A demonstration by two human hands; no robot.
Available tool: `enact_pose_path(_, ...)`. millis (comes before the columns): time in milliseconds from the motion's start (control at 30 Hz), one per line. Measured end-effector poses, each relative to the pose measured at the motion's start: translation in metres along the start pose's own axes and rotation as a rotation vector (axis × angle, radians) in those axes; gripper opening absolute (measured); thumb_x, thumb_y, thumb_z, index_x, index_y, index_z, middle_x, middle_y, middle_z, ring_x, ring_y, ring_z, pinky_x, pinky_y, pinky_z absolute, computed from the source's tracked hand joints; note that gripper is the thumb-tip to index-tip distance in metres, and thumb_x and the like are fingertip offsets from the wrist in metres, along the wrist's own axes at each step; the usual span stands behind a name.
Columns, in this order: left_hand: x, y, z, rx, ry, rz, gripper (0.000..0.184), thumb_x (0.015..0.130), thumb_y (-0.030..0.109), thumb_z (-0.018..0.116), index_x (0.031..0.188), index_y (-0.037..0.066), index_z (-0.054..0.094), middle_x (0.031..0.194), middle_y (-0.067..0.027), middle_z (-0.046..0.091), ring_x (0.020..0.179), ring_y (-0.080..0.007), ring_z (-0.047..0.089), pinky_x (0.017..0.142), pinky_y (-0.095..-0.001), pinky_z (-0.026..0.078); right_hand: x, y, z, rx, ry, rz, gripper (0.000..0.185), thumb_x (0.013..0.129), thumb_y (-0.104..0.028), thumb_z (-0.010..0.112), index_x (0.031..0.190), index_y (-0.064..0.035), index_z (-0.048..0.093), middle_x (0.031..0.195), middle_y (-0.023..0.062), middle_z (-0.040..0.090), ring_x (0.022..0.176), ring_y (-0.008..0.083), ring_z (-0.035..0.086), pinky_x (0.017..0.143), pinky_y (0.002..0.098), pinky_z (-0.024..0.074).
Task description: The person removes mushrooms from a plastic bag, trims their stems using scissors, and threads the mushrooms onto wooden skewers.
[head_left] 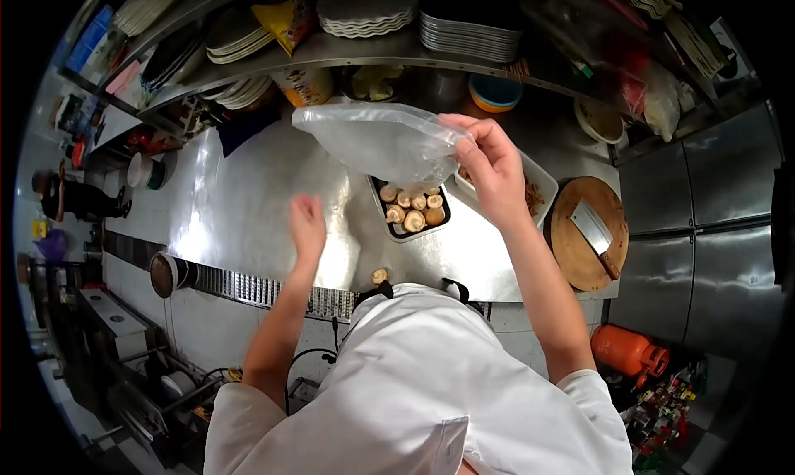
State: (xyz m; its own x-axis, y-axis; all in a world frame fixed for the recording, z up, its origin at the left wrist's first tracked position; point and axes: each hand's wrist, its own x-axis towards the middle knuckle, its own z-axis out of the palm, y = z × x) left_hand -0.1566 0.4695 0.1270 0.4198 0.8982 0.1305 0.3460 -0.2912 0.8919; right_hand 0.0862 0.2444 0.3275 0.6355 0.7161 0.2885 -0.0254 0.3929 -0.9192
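A clear plastic bag (373,135) hangs over the steel counter, pinched at its right end by my right hand (494,167). The bag stretches out to the left and partly covers the back of a small dark tray (411,236) with a pale rim. Several whole mushrooms (414,221) lie in that tray. One single mushroom (379,275) sits on the counter close to my body. My left hand (307,228) is over the counter, left of the tray and apart from the bag. Motion blurs its fingers.
A white container (542,177) of brown food stands behind my right hand. To the right, a cleaver (591,226) lies on a round wooden board (571,264). Stacked plates (367,11) fill the shelf above. An orange gas cylinder (621,349) is low right; another person (83,195) stands far left.
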Motion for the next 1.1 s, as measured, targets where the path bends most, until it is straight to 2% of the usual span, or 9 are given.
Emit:
enact_pose_path(33, -0.012, -0.086, 0.004, 0.253, -0.276, -0.072, 0.026, 0.098, 0.025, 0.064, 0.105, 0.0, 0.058, 0.084, -0.0167, 0.066, 0.081, -0.0251, 0.066, 0.074, -0.0346, 0.052, 0.01, 0.002, 0.006, -0.002, 0.009, -0.005, 0.007, 0.1, -0.006, 0.058, 0.097, -0.0033, 0.053, 0.129, 0.0155, 0.061, 0.102, 0.0122, 0.061, 0.09, 0.0302, 0.0513)
enact_pose_path(133, -0.081, -0.046, 0.014, 0.596, -0.905, 0.001, 0.073, 0.083, 0.053, 0.072, 0.127, -0.003, 0.055, 0.111, -0.0271, 0.065, 0.101, -0.0418, 0.066, 0.083, -0.0447, 0.055, 0.043, 0.005, 0.044, 0.087, -0.091, -0.033, 0.006, 0.099, -0.007, 0.059, 0.095, -0.0034, 0.054, 0.128, 0.0126, 0.062, 0.101, 0.0109, 0.06, 0.09, 0.0298, 0.0509)
enact_pose_path(233, -0.118, -0.051, 0.034, 0.671, -1.107, 0.127, 0.059, 0.085, 0.037, 0.068, 0.127, -0.001, 0.048, 0.12, -0.0289, 0.057, 0.105, -0.0477, 0.063, 0.084, -0.0504, 0.056, 0.066, 0.003, 0.104, -0.074, -0.216, -0.175, 0.01, 0.095, -0.01, 0.061, 0.096, -0.0019, 0.055, 0.125, 0.0142, 0.064, 0.102, 0.0188, 0.065, 0.092, 0.0334, 0.052)
enact_pose_path(300, -0.13, -0.066, 0.054, 0.712, -1.109, 0.097, 0.053, 0.088, 0.031, 0.062, 0.129, 0.0, 0.048, 0.124, -0.0302, 0.056, 0.108, -0.0476, 0.062, 0.088, -0.0502, 0.055, 0.079, 0.018, 0.13, -0.422, -0.446, -0.509, 0.017, 0.095, -0.014, 0.06, 0.105, -0.0006, 0.057, 0.135, 0.0183, 0.058, 0.111, 0.0296, 0.065, 0.095, 0.0386, 0.0524)
enact_pose_path(433, -0.105, -0.065, 0.063, 0.608, -1.173, 0.215, 0.051, 0.082, 0.037, 0.072, 0.115, -0.001, 0.06, 0.111, -0.0197, 0.068, 0.099, -0.0402, 0.065, 0.092, -0.0417, 0.054, 0.052, 0.069, 0.145, -0.644, -0.667, -0.398, 0.032, 0.092, -0.014, 0.06, 0.12, 0.0007, 0.058, 0.136, 0.0223, 0.053, 0.114, 0.0394, 0.061, 0.094, 0.0462, 0.0522)
enact_pose_path(567, -0.077, -0.044, 0.071, -0.062, -1.039, -0.521, 0.027, 0.085, 0.017, 0.076, 0.101, 0.002, 0.061, 0.078, -0.0097, 0.065, 0.073, -0.0173, 0.067, 0.059, -0.0329, 0.056, 0.012, 0.084, 0.096, -0.714, -0.655, 0.006, 0.031, 0.093, -0.013, 0.059, 0.12, 0.0031, 0.062, 0.115, 0.0203, 0.063, 0.105, 0.0376, 0.064, 0.089, 0.0442, 0.0527)
enact_pose_path(767, -0.035, 0.012, 0.074, -0.432, -0.942, -0.753, 0.028, 0.093, 0.011, 0.069, 0.118, 0.01, 0.059, 0.089, -0.0004, 0.061, 0.067, -0.0091, 0.059, 0.059, -0.0288, 0.058, -0.003, 0.059, -0.033, -0.885, -0.103, 0.193, 0.022, 0.099, -0.016, 0.059, 0.108, -0.0005, 0.07, 0.094, 0.0137, 0.072, 0.089, 0.0241, 0.071, 0.081, 0.0334, 0.0553)
enact_pose_path(900, 0.027, 0.013, 0.096, -0.394, -0.822, -0.549, 0.025, 0.093, 0.01, 0.068, 0.118, 0.009, 0.061, 0.089, -0.0006, 0.062, 0.067, -0.0094, 0.061, 0.058, -0.0269, 0.059, 0.014, -0.002, -0.108, -0.88, 0.321, 0.302, 0.02, 0.099, -0.012, 0.059, 0.11, 0.0019, 0.069, 0.093, 0.0088, 0.073, 0.087, 0.0147, 0.07, 0.078, 0.0305, 0.0561)
enact_pose_path(1100, 0.113, 0.027, 0.126, -0.247, -0.727, -0.563, 0.029, 0.096, 0.007, 0.059, 0.124, 0.007, 0.056, 0.101, -0.0073, 0.062, 0.076, -0.0144, 0.064, 0.064, -0.0311, 0.061, 0.079, -0.121, -0.17, -1.232, 0.546, -0.401, 0.018, 0.092, -0.004, 0.059, 0.105, 0.003, 0.069, 0.094, 0.0161, 0.072, 0.08, 0.0251, 0.071, 0.073, 0.0342, 0.0551)
